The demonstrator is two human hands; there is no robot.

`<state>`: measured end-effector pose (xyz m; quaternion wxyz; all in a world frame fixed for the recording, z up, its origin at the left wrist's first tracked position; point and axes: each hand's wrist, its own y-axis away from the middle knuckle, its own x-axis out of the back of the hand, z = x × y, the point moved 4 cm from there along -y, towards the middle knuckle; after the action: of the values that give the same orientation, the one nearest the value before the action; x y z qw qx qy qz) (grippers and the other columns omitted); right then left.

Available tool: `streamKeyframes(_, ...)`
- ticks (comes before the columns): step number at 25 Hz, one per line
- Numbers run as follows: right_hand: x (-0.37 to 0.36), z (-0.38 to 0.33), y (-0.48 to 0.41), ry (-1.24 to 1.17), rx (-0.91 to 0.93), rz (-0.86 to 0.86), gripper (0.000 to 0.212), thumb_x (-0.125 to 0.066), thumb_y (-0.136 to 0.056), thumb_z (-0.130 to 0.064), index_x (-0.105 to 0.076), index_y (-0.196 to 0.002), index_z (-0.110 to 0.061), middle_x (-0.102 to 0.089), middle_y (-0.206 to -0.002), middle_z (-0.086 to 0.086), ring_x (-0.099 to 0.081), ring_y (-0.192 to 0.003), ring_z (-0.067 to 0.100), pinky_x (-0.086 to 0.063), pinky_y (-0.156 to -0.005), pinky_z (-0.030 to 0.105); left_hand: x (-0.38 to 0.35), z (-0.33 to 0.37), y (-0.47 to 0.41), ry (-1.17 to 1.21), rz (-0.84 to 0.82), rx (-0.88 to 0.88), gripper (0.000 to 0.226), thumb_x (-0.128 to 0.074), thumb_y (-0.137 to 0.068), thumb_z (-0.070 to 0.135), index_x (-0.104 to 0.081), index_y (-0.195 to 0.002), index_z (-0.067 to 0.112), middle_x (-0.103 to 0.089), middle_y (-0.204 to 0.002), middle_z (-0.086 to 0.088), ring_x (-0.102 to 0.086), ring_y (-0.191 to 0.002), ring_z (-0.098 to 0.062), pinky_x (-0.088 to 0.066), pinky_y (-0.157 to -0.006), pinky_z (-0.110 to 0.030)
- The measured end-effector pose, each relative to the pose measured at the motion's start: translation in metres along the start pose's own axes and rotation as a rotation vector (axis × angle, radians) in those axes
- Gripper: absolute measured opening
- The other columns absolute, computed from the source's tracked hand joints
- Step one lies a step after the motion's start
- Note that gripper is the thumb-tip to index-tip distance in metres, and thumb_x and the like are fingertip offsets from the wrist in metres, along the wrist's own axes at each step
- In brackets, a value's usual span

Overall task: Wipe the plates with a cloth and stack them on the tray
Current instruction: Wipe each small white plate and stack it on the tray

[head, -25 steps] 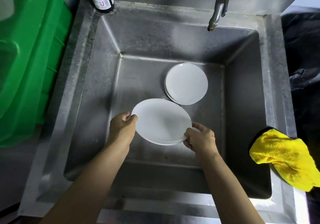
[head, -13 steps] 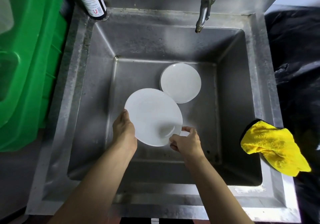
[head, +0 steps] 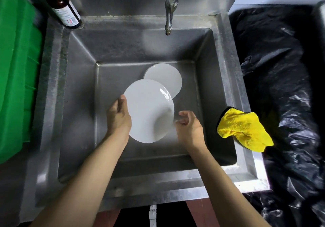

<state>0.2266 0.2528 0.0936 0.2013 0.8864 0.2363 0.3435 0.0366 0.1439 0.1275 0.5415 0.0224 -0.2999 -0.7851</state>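
Porcelain like this white plate [head: 147, 110] feels stiff, probably slick and breakable, so my left hand [head: 119, 116] clamps its fingers on the left rim, tilted above the sink [head: 79, 86] and a second plate [head: 167, 79], while my right hand [head: 189, 126] curls its fingers beside the right rim, contact unclear.

The only readable mark is on the brown bottle [head: 61, 5] at the sink's [head: 52, 89] eleven o'clock corner. Its white label [head: 67, 16] carries a red U-shaped logo near the bottom edge. The grey print above it is too blurred to read.
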Motion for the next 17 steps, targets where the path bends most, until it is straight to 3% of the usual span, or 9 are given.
streamKeyframes(2, 0.018, -0.004, 0.000, 0.075, 0.142, 0.096, 0.034, -0.063, -0.091, -0.012, -0.062, -0.125, -0.017, -0.061, -0.100, -0.001, -0.064, -0.100, 0.021, -0.053, -0.086, 0.031, -0.006, 0.004, 0.004, -0.004, -0.035, -0.012, 0.034, -0.042, -0.104, 0.040, -0.056, -0.078, 0.025, -0.060, -0.085, 0.009, -0.058, -0.081, -0.011, -0.048, -0.075, -0.022)
streamKeyframes(5, 0.047, -0.006, 0.003, 0.266, 0.350, 0.320, 0.034, -0.065, -0.088, -0.011, -0.066, -0.121, -0.015, -0.062, -0.106, 0.009, -0.062, -0.097, 0.032, -0.051, -0.085, 0.046, -0.011, 0.013, 0.013, -0.008, -0.058, -0.013, 0.038, -0.044, -0.103, 0.042, -0.055, -0.071, 0.028, -0.061, -0.082, 0.009, -0.058, -0.080, -0.013, -0.047, -0.077, -0.028)
streamKeyframes(7, 0.068, 0.000, 0.007, 0.416, 0.369, 0.503, 0.037, -0.069, -0.084, -0.017, -0.067, -0.120, -0.018, -0.064, -0.110, 0.012, -0.058, -0.100, 0.038, -0.044, -0.086, 0.047, -0.015, 0.023, 0.024, -0.017, -0.084, -0.031, 0.037, -0.043, -0.104, 0.042, -0.054, -0.071, 0.028, -0.059, -0.077, 0.014, -0.055, -0.073, -0.007, -0.046, -0.071, -0.025)
streamKeyframes(9, 0.089, 0.012, 0.008, 0.544, 0.277, 0.646, 0.048, -0.075, -0.079, -0.028, -0.063, -0.126, -0.021, -0.061, -0.121, 0.012, -0.053, -0.113, 0.039, -0.037, -0.096, 0.050, -0.018, 0.032, 0.033, 0.002, -0.104, -0.040, 0.036, -0.045, -0.104, 0.041, -0.055, -0.073, 0.027, -0.060, -0.076, 0.014, -0.055, -0.071, -0.005, -0.047, -0.065, -0.020)
streamKeyframes(13, 0.120, 0.058, 0.005, 0.676, -0.048, 0.554, 0.087, -0.077, -0.075, -0.053, -0.038, -0.150, -0.030, -0.035, -0.157, 0.015, -0.021, -0.150, 0.037, -0.013, -0.117, 0.063, -0.018, 0.050, 0.050, 0.028, -0.151, -0.039, 0.032, -0.046, -0.104, 0.040, -0.060, -0.078, 0.027, -0.065, -0.079, 0.012, -0.060, -0.071, -0.004, -0.050, -0.065, -0.021)
streamKeyframes(15, 0.122, 0.076, 0.004, 0.693, -0.077, 0.514, 0.086, -0.076, -0.079, -0.048, -0.034, -0.153, -0.034, -0.028, -0.160, 0.017, -0.014, -0.152, 0.038, -0.013, -0.116, 0.068, -0.017, 0.059, 0.058, 0.036, -0.176, -0.050, 0.031, -0.047, -0.104, 0.040, -0.061, -0.078, 0.028, -0.065, -0.080, 0.012, -0.060, -0.071, -0.004, -0.050, -0.066, -0.021)
streamKeyframes(17, 0.122, 0.082, 0.004, 0.705, -0.031, 0.525, 0.077, -0.076, -0.083, -0.036, -0.039, -0.150, -0.035, -0.032, -0.157, 0.019, -0.019, -0.150, 0.041, -0.020, -0.113, 0.068, -0.016, 0.067, 0.065, 0.035, -0.195, -0.062, 0.031, -0.047, -0.104, 0.040, -0.061, -0.079, 0.027, -0.066, -0.082, 0.011, -0.060, -0.074, -0.006, -0.051, -0.068, -0.022)
